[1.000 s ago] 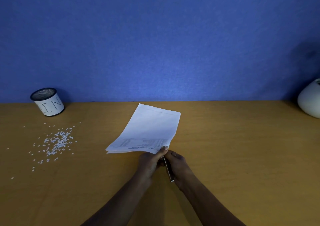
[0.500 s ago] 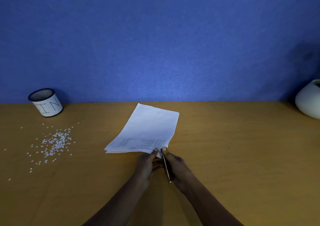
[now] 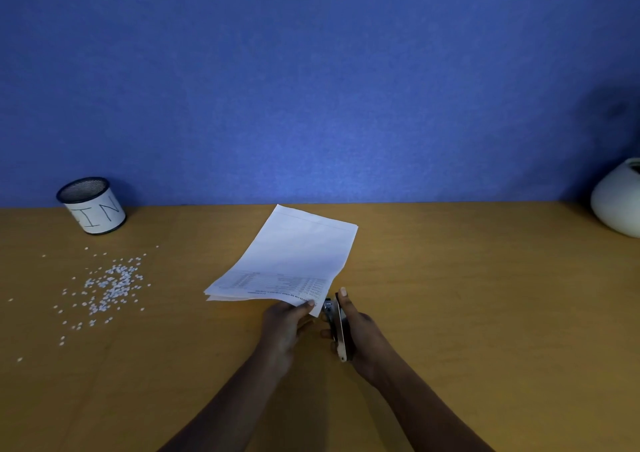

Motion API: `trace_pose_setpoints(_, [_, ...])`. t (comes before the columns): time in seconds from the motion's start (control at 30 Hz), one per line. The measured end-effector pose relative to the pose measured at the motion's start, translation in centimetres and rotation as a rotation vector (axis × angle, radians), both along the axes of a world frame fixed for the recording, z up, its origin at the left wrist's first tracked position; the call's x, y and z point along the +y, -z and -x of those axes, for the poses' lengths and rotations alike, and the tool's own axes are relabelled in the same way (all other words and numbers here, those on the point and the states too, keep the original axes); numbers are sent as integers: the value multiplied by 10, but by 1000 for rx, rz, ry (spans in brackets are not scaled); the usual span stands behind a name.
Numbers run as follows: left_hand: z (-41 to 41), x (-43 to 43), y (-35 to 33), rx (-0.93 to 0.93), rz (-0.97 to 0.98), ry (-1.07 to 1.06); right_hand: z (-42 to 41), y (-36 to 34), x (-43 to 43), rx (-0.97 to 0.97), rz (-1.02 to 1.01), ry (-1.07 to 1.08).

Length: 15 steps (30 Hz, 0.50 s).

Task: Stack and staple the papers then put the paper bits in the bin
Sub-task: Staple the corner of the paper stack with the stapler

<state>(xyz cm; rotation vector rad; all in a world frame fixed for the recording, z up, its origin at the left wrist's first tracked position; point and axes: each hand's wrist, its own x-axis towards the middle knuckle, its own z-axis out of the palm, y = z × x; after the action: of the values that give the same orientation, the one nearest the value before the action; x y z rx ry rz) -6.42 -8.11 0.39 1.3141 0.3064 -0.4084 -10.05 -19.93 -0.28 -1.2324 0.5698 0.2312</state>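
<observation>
Left hand pinches the near corner of the stacked papers, which lie on the desk, evidently to keep the sheets aligned. Right hand grips the stapler just beside that corner, nose toward it, apparently clear of the sheets. Paper bits lie scattered at left near the bin, uncollected

One head-worn wide-angle view looks forward and down over the desk toward the blue wall.
</observation>
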Motion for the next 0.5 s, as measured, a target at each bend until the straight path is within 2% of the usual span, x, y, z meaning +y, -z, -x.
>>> trace_pose_setpoints(0.2, [0, 4, -2, 3, 32, -9, -9, 8, -10, 61, 91, 6])
trace_pose_setpoints(0.37, [-3, 8, 0, 14, 37, -62, -24, 5, -31, 70, 283, 15])
trace_pose_setpoints(0.43, [-4, 8, -1, 30, 33, -82, -33, 6, -46, 36, 405, 23])
trace_pose_setpoints(0.5, [-5, 9, -1, 41, 31, -96, -43, 12, -64, 2, 623, 3])
